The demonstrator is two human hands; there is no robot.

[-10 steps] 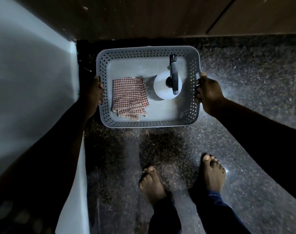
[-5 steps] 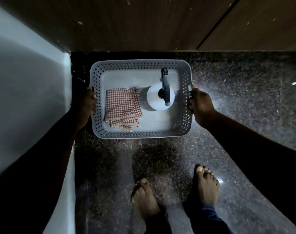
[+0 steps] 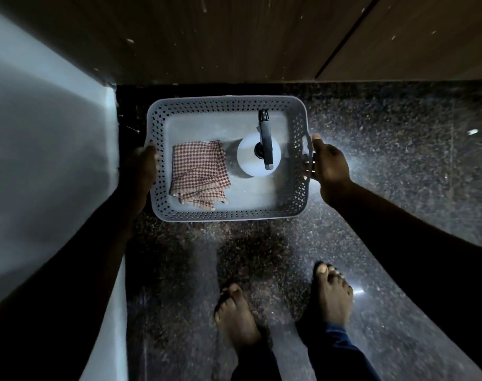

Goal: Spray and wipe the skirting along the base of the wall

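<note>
I hold a grey perforated basket [image 3: 226, 215] over the dark speckled floor, close to the wall corner. My left hand [image 3: 142, 171] grips its left side, and my right hand [image 3: 329, 167] grips the right handle. Inside lie a folded red-and-white checked cloth [image 3: 200, 174] on the left and a white spray bottle [image 3: 250, 163] with a black trigger head [image 3: 266, 138] on the right. A dark skirting strip [image 3: 371, 88] runs along the base of the wooden wall ahead.
A white wall [image 3: 42, 147] stands close on the left. Wood-panelled wall [image 3: 234, 37] fills the top, with a dark seam at the upper right. My bare feet [image 3: 237, 317] stand on the granite floor [image 3: 399, 174] below the basket.
The basket sits lower in view and slightly nearer than a second ago, with more of the wooden wall showing above it. Both hands keep their grip.
</note>
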